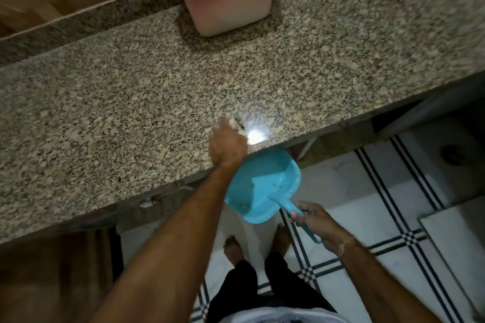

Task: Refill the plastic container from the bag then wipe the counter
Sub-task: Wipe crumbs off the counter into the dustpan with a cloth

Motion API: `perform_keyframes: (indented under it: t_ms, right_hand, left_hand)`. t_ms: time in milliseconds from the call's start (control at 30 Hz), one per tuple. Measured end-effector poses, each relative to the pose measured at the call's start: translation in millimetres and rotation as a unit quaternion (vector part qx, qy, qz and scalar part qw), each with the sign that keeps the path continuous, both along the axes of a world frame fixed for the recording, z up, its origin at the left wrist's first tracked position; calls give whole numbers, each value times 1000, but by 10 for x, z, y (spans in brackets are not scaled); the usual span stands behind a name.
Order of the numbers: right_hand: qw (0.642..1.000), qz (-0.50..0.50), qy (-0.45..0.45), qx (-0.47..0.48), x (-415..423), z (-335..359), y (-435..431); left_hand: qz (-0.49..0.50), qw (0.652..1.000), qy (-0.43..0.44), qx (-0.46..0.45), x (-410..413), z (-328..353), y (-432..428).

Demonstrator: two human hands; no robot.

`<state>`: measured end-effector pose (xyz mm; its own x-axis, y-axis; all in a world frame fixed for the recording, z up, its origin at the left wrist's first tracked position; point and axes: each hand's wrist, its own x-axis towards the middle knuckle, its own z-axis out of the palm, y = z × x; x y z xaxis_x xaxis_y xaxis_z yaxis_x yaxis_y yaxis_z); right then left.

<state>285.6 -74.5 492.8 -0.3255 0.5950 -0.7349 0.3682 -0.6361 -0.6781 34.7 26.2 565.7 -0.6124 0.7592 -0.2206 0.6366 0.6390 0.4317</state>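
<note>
My left hand (227, 145) sat at the front edge of the counter (118, 118), fingers too blurred to judge. My right hand (319, 225) clamped the handle of the dustpan (262, 186), just under that edge, over tiled floor (367, 191)

- Plastic container (228, 0): translucent and squarish with rounded corners. Its red lid is cut off by the frame's top edge. It stands upright on the counter at top centre, and pale powder fills its lower part.
- Counter (131, 102): speckled grey-and-beige granite across the upper half, with a bright glare near its front edge.
- Dustpan (262, 186): light blue plastic, tucked just under the counter's edge at centre, with a few specks inside.
</note>
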Motion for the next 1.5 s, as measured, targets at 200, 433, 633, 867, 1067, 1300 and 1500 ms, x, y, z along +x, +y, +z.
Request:
perform_keyframes:
  t_ms: [200, 433, 633, 867, 1067, 1300, 1500]
  right_hand:
    - [1000, -17, 6, 7, -29, 6, -44]
    - [999, -14, 19, 21, -284, 50, -53]
    - [1000, 5, 2, 29, -404, 76, -58]
    - [1000, 6, -1, 16, -504, 122, -125]
    - [999, 21, -10, 22, -609, 249, -74]
    - [1000, 2, -10, 24, -524, 249, -89]
    - [1000, 1, -17, 19, -534, 243, -138]
  left_hand:
    - [-27, 985, -170, 30, -688, -20, -130]
    - [-213, 971, -106, 35, -279, -36, -237]
    - [-351, 932, 83, 24, -290, -154, -505]
    - [-372, 922, 96, 41, -321, -154, -383]
    - [-323, 940, 85, -73, -278, 24, -111]
    - [-288, 950, 119, 22, -116, -84, -797]
    - [-203, 972, 39, 111, -390, -52, -626]
